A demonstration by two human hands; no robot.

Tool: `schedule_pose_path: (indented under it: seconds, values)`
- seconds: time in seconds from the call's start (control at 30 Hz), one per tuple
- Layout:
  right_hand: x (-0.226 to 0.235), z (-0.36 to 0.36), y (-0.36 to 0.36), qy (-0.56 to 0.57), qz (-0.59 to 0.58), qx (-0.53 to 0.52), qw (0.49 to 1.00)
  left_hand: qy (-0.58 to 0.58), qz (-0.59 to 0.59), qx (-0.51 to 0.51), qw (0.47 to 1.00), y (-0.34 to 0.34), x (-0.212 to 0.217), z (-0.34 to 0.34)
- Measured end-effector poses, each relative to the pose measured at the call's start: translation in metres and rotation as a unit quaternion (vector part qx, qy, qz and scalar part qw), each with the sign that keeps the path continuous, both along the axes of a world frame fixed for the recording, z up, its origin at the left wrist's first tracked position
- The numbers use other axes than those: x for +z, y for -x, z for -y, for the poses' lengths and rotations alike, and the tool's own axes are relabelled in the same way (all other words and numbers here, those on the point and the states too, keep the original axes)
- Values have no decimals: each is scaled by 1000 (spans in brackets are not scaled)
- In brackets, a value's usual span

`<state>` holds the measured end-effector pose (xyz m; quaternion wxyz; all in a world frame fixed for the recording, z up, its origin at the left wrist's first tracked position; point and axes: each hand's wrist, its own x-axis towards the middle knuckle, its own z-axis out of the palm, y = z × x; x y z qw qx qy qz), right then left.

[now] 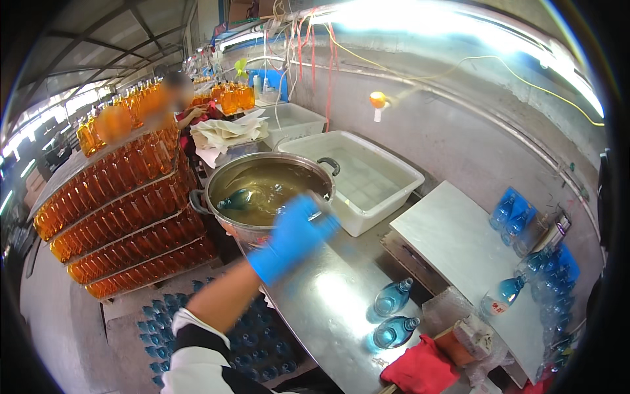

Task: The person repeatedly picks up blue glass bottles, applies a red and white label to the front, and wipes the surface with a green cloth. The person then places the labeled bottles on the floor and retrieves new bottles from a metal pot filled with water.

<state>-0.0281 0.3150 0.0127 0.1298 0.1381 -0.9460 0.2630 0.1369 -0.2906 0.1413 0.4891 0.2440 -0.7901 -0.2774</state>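
My left hand (298, 233), in a blue glove, is over the near right rim of a metal pot (259, 161) with two handles. Its fingers look curled closed, but motion smears them and what they hold is hidden. Cloudy, rippling liquid (275, 187) fills much of the pot, and a teal glass bottle (235, 199) lies partly sunk at its left side. My right hand is not in view. Two clear blue bottles, a far one (392, 297) and a near one (395, 333), are on the shiny metal table (321, 282).
White plastic tub (410, 176) behind the pot; tilted board (446, 230) at right with a labelled blue bottle (504, 297). Red cloth (420, 368) at the near edge. Stacked trays of amber bottles (131, 217) at left, blue bottles (157, 322) on the floor. A co-worker's hand (195, 114) beyond.
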Motion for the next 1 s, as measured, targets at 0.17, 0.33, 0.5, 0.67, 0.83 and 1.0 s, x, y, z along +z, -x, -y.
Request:
schedule_pose_path:
  seconds: [0.17, 0.33, 0.5, 0.67, 0.83, 1.0]
  values:
    - [4, 27, -1, 127, 208, -51, 968, 3, 430, 170, 887, -105, 35, 172]
    - [51, 91, -20, 263, 281, -91, 918, -100, 552, 199, 804, -93, 8, 196]
    - [56, 85, -25, 243, 231, -72, 939, -116, 603, 204, 762, -77, -2, 200]
    - [66, 92, -34, 239, 260, -81, 932, -63, 565, 231, 790, -112, 17, 190]
    - [55, 75, -32, 263, 255, -76, 927, -6, 324, 286, 902, -130, 46, 185]
    - [50, 61, -22, 333, 254, -70, 905, -27, 46, 47, 997, -108, 82, 136]
